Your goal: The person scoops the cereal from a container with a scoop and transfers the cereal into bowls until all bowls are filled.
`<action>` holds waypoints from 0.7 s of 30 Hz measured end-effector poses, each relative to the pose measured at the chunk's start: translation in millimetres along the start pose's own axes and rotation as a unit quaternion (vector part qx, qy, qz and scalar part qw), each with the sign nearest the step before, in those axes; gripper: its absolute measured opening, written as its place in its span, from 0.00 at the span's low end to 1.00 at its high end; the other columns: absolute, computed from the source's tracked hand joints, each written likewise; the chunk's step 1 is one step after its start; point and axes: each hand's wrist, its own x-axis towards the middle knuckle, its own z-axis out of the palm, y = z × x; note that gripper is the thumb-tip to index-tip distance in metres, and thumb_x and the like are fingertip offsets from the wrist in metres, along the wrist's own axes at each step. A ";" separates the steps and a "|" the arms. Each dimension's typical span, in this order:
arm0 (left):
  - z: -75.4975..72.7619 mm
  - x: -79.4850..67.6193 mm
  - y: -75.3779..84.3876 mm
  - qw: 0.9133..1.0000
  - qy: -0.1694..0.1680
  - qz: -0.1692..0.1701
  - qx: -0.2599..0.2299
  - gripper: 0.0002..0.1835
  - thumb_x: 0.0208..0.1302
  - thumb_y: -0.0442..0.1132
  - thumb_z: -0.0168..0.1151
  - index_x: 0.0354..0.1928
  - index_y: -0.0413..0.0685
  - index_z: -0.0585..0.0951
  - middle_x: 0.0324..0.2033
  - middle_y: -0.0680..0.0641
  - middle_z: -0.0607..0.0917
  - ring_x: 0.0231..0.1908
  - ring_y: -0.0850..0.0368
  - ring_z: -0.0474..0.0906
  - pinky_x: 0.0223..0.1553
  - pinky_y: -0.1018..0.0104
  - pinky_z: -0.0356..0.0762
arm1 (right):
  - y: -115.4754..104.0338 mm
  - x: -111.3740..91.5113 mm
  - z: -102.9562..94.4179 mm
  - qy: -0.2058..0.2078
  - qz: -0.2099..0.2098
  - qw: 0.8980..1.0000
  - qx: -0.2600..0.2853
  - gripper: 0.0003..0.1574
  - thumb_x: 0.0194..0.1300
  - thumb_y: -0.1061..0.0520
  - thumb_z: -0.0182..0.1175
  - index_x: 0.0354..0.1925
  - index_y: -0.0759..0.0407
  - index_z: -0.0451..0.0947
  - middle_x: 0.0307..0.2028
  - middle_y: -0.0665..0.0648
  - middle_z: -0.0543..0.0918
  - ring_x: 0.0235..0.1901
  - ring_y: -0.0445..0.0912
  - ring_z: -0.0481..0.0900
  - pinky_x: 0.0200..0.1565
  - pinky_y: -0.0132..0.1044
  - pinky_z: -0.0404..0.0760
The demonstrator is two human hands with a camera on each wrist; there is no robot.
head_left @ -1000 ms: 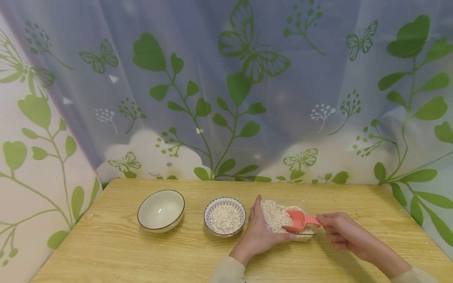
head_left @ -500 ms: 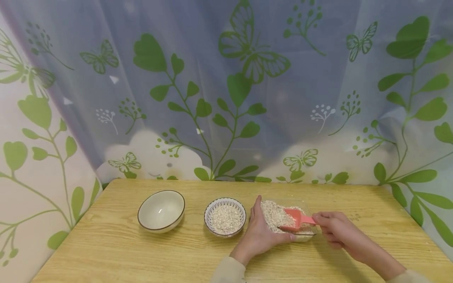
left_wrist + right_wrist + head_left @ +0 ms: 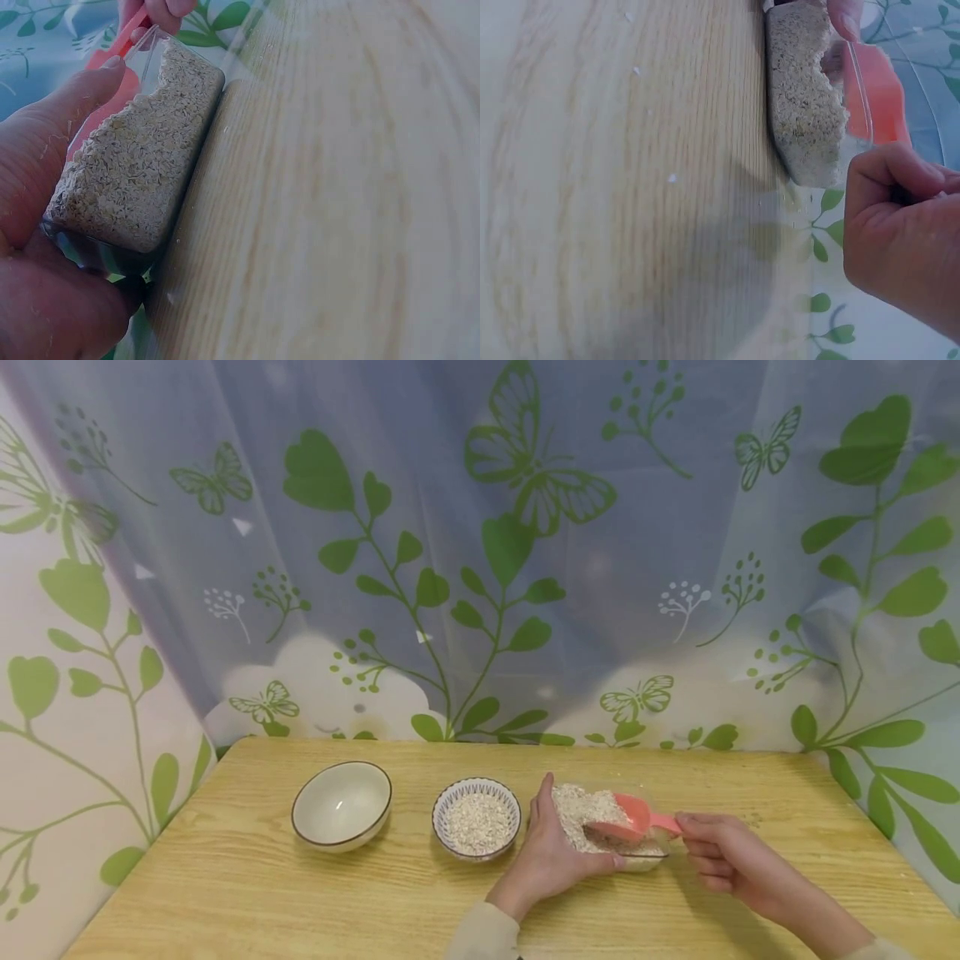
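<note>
A clear rectangular container [image 3: 131, 176] filled with oats [image 3: 577, 810] stands on the table's right half. My left hand [image 3: 551, 852] grips its left end, thumb along the near wall and fingers on the far side. In my right hand [image 3: 738, 860] is the handle of a coral-red scoop [image 3: 636, 817]. The scoop's bowl is tilted among the oats inside the container, and oats lie at its front edge. Seen from the right wrist, the scoop [image 3: 877, 94] rises above the container's rim, while the curled fingers hide most of the handle.
Left of my left hand stands a small patterned bowl [image 3: 476, 852] with oats in it. Farther left is a larger cream bowl [image 3: 341, 810] with a dark rim. A few flakes [image 3: 672, 178] lie on the wooden table [image 3: 300, 902]. A printed curtain [image 3: 420, 568] hangs behind.
The scoop has moved a little left into the oats, then tilted and shifted slightly back right with my right hand. My left hand and the bowls have stayed in place.
</note>
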 end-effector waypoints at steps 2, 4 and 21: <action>-0.2 0.4 0.0 1.000 0.000 0.002 0.004 0.77 0.41 0.63 0.83 0.83 0.63 0.36 0.81 0.38 0.48 0.78 0.33 0.53 0.71 0.34 0.64 | 2.2 -1.7 -5.8 -0.030 -0.009 0.999 0.036 0.21 0.85 0.52 0.36 0.30 0.47 0.65 0.18 0.46 0.49 0.18 0.43 0.40 0.24 0.36 0.43; -0.6 0.3 0.3 1.000 0.000 0.001 0.009 0.77 0.41 0.64 0.83 0.83 0.63 0.36 0.81 0.39 0.48 0.78 0.33 0.53 0.72 0.34 0.64 | 4.4 -3.1 -10.8 -0.054 -0.013 0.996 0.067 0.22 0.85 0.53 0.35 0.33 0.47 0.69 0.19 0.46 0.49 0.19 0.44 0.38 0.25 0.37 0.42; -9.4 -6.1 12.8 1.000 0.011 0.014 0.020 0.75 0.44 0.63 0.82 0.83 0.59 0.38 0.81 0.41 0.50 0.76 0.33 0.57 0.71 0.35 0.65 | 12.1 -8.6 -21.9 -0.100 -0.029 0.983 0.152 0.24 0.86 0.52 0.30 0.37 0.47 0.70 0.22 0.48 0.44 0.20 0.42 0.38 0.26 0.33 0.44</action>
